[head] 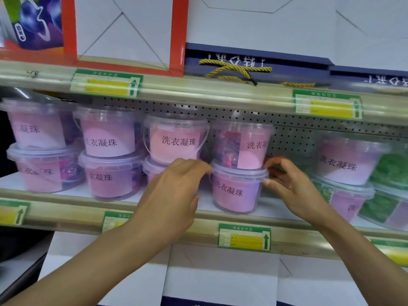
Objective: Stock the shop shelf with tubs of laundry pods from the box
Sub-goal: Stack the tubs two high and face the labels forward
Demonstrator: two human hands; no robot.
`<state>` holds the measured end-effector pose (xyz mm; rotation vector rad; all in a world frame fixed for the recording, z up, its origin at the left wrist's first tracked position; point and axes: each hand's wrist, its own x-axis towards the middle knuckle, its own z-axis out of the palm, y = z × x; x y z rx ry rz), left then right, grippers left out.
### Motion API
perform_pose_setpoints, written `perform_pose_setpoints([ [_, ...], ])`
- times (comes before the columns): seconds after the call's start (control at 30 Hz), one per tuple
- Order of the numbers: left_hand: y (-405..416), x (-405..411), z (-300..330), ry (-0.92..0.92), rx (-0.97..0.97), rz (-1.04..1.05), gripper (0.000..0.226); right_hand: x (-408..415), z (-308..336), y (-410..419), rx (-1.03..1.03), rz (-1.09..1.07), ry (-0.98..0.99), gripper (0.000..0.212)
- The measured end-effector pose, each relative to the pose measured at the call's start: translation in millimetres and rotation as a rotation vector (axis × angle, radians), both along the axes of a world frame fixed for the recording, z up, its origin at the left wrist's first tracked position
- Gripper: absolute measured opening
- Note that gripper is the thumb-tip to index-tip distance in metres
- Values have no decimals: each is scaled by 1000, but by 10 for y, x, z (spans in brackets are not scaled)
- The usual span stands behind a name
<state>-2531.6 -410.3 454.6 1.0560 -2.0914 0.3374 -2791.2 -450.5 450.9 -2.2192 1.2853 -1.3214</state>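
Left to right:

Stacked tubs [108,151] fill shelf [198,219] at left, touching; no spare room there.

Left hand [174,188], grip loosely curled, fingertips at lid rim of lower tub [237,191]; firm hold not discernible.

Upper tub [242,144] stacked on top, label turned aside. Risk: nudging lower tub tips upper one off front edge.

Right hand [284,180], grip narrow, touching lid rim.

Open gap beyond, before green tubs [386,184].

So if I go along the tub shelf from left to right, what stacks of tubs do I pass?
First pink stack → second pink stack → third pink stack, with the left hand in front of its bottom tub → fourth pink stack between both hands → right hand → fifth pink stack → green tubs.
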Motion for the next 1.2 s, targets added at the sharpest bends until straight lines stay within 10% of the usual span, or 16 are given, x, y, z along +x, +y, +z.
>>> perform_pose_setpoints([
  [0.17,-101,-74,21,-42,-10,-32,59,-6,-74,30,-8,-97,111,33],
  [0.33,-200,-144,32,-120,34,-71,60,137,187,102,114,76,-423,70],
  [0.53,-208,-217,18,-111,121,-66,64,283,354,-190,294,155,-467,124],
  [0.77,-242,-192,64,-152,152,-85,63,476,336,-79,14,-181,-410,93],
  [1.0,-234,-190,88,-120,194,-110,60,789,328,-21,-126,-570,-251,111],
  [1.2,-274,-138,100,-101,222,-149,61,671,303,120,-60,-474,-196,85],
])
